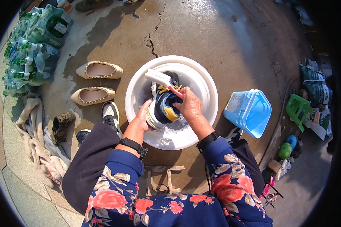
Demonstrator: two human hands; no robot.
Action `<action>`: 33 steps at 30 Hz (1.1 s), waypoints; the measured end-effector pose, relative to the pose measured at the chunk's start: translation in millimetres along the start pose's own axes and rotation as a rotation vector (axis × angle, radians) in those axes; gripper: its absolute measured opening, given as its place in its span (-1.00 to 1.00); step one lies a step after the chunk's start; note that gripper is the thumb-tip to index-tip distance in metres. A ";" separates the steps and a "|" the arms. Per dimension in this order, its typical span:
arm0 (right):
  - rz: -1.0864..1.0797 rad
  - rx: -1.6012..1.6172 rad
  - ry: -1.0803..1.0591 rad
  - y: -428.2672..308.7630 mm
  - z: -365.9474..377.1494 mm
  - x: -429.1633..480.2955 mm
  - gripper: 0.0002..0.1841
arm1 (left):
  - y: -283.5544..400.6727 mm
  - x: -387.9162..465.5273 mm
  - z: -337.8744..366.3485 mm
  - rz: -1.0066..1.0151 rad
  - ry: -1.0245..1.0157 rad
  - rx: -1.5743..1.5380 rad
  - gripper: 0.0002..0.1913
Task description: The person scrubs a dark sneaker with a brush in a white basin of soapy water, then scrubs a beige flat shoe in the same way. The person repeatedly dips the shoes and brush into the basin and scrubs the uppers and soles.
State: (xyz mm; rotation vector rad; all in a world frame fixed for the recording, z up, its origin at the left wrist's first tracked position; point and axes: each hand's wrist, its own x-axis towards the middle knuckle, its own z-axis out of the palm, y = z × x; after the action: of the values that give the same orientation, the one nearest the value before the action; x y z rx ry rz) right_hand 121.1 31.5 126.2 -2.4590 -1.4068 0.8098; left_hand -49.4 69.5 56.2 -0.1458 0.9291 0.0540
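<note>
A dark sneaker with a white sole, yellow laces and a yellow heel patch is tilted over a white plastic basin. My left hand grips its sole near the heel. In my right hand is the pink handle of a scrub brush. The brush's white head lies over the shoe's front part, bristles towards the upper left. My right thumb is by the shoe's opening; I cannot tell whether it touches. Soapy water with suds shows below the shoe, its toe partly hidden by the brush.
Two beige studded flats stand left of the basin. At the right is a light blue plastic container, tipped over. Wrapped green bottles are stacked upper left. A green plastic stool lies far right. The concrete floor is cracked and wet.
</note>
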 end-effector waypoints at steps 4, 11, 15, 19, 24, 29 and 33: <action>0.026 -0.100 0.035 2.1 3.1 12.3 -0.69 | 4.6 0.2 -2.3 -0.016 -0.029 -0.036 -0.42; 0.124 0.169 -0.045 22.2 -6.7 12.6 -0.79 | 6.7 -18.6 -13.6 0.143 -0.065 0.013 -0.28; 0.178 0.412 -0.046 29.4 -11.5 -0.4 -0.80 | 21.8 -26.1 -16.5 0.211 -0.111 -0.055 -0.20; 0.393 0.872 -0.086 31.6 -8.5 -16.6 -0.85 | 33.5 -16.0 -9.6 0.397 -0.138 -0.075 -0.16; 0.642 1.288 -0.117 24.4 12.8 -42.9 -0.84 | 21.2 2.8 9.0 0.531 0.032 0.037 -0.17; 0.768 1.486 -0.164 15.4 36.6 -48.8 -0.78 | -12.1 5.1 24.5 0.516 0.187 0.440 0.03; 0.819 1.461 -0.176 18.6 47.6 -35.7 -0.72 | -24.5 19.8 34.8 0.432 0.372 0.560 -0.21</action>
State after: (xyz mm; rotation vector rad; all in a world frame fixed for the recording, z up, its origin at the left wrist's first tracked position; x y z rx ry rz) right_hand 94.4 -13.1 91.7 -1.5741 0.3789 1.4480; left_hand -7.3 50.0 63.3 0.5841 1.2994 0.1667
